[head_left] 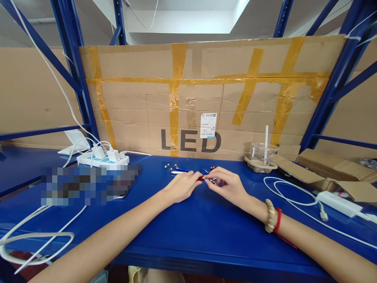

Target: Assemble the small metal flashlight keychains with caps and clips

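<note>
My left hand (183, 185) and my right hand (226, 184) meet over the blue shelf surface (188, 228). Both pinch a small red pen-like item (201, 178) with a silver end between the fingertips. Just behind the hands lie a blue pen-like tube (180, 170) and several small silver caps (167, 166). More small parts sit half hidden behind my right fingers. My right wrist carries a bead bracelet and a red cord (273, 221).
A taped cardboard sheet marked LED (191, 118) stands at the back. A white power strip (103, 158) with cables lies at the left, a plastic cup with a straw (263, 154) and flattened cardboard (324, 169) at the right. White charger cable (294, 196) loops right.
</note>
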{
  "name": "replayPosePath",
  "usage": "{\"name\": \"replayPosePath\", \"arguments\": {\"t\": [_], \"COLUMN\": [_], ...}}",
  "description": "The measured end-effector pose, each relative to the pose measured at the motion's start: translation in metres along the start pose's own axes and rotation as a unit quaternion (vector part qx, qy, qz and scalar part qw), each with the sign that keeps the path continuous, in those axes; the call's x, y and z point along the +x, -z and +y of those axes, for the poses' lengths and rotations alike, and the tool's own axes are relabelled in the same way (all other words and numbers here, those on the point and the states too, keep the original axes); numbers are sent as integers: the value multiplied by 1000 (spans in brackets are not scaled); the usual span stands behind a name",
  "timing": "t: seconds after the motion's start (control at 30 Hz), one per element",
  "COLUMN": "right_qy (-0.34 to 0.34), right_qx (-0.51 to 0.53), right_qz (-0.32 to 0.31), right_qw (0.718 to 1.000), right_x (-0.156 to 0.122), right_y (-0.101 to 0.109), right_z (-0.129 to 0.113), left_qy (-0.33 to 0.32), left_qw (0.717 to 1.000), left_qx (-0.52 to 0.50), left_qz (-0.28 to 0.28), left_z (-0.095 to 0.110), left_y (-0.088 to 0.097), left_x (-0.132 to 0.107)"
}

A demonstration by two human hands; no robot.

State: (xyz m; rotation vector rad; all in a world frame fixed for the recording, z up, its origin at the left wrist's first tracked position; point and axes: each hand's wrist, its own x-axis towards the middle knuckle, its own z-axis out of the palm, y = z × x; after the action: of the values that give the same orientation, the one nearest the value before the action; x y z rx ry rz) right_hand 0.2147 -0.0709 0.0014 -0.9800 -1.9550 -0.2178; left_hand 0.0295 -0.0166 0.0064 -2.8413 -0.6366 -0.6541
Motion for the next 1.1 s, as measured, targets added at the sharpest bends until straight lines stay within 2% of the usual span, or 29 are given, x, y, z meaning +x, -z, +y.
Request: {"name": "replayPosePath", "arguments": {"t": [0.27,0.53,0.73,0.9,1.1], "right_qy": [16,-64,-43,-75,-71], "right_qx": [-70,-114,-110,-101,-87], "right_qz": [-65,-113,-201,-284,-301], "right_qw": [995,985,972,951,947], "right_x": [-1,5,2,0,0], "right_y": [1,4,0,-3,-3], "right_z": [-2,0,13,15,17], "left_qy": [-2,75,53,49,40], "left_qw": [1000,997,997,999,999], "left_qx": [19,-26,-61,2,25], "left_qz": [10,0,8,-6,-16], "left_z": [0,-10,-12,-12,-11], "left_y": [-2,-3,-2,-4,-5], "left_x": [1,2,0,2,2]}}
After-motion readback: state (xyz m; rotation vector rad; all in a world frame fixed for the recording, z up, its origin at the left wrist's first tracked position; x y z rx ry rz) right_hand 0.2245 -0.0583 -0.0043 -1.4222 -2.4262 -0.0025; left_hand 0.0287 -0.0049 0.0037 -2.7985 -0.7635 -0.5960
